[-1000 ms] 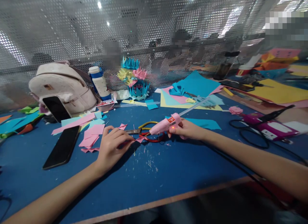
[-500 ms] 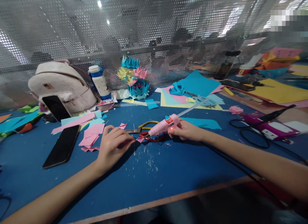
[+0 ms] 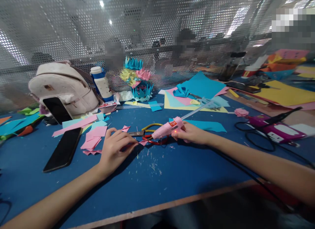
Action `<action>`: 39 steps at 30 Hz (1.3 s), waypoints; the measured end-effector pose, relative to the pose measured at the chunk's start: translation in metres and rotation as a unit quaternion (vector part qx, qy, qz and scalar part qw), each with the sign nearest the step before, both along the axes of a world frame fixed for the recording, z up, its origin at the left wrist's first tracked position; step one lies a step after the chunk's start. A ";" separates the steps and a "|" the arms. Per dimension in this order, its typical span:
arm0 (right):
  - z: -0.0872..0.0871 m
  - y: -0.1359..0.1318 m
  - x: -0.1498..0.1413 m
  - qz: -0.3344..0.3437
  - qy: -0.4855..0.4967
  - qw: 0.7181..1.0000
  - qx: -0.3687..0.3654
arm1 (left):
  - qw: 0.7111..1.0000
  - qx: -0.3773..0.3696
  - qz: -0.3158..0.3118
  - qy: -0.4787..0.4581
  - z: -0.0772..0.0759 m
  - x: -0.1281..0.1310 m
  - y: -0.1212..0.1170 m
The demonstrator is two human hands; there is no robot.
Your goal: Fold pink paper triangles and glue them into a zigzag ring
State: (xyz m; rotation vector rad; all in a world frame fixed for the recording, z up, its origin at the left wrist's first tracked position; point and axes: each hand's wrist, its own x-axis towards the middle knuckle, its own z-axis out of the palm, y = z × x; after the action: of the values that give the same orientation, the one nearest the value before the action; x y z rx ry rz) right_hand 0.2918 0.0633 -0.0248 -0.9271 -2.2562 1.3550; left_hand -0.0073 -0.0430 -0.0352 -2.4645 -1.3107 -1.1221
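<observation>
My right hand is wrapped round the grip of a pink hot glue gun, its small light glowing and a clear glue stick jutting from the back. The nozzle points left, at a small folded piece of pink paper. My left hand pinches that piece between thumb and fingertips just above the table. Whether the nozzle touches the paper I cannot tell. Behind the nozzle lie scissors with yellow and red handles, partly covered by the gun. Another folded pink piece lies beyond my left hand.
Pink paper squares and a black phone lie left of my hands. A white backpack, a bottle and a layered paper flower stand behind. At right, a purple power strip trails black cables.
</observation>
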 end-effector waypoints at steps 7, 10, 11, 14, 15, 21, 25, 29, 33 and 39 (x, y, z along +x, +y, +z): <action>0.003 0.000 -0.001 0.000 0.001 1.000 0.008 | 1.000 -0.002 -0.001 -0.005 0.000 0.000 0.000; 0.004 0.000 0.000 -0.006 0.002 1.000 0.009 | 1.000 -0.002 0.001 -0.004 0.001 0.000 -0.001; 0.004 0.000 0.000 -0.006 0.004 1.000 0.010 | 1.000 -0.002 0.002 -0.003 0.001 0.000 -0.001; 0.003 0.002 0.002 -0.006 0.008 1.000 0.008 | 1.000 -0.001 0.005 0.001 0.001 0.000 -0.001; 0.002 0.003 0.003 -0.007 0.007 1.000 0.008 | 1.000 -0.001 0.006 0.001 0.002 0.000 -0.001; 0.000 0.005 0.006 -0.006 0.005 1.000 0.002 | 1.000 -0.001 0.013 -0.001 0.002 0.000 -0.001; 0.000 0.006 0.006 -0.005 0.011 1.000 0.003 | 1.000 0.008 0.011 -0.003 0.001 0.000 -0.001; 0.000 0.006 0.007 -0.007 0.009 1.000 0.006 | 1.000 0.013 0.010 -0.003 0.001 0.000 0.000; 0.002 0.008 0.008 -0.005 0.005 1.000 0.010 | 1.000 0.019 0.018 -0.003 0.002 0.000 0.000; 0.002 0.009 0.009 0.006 0.000 1.000 0.009 | 1.000 0.023 0.021 -0.003 0.003 -0.001 -0.001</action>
State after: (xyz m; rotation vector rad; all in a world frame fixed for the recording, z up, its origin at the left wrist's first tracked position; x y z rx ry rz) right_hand 0.3011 0.0718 -0.0228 -0.9107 -2.2730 1.3379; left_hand -0.0083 -0.0437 -0.0325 -2.3928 -1.3161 -1.1376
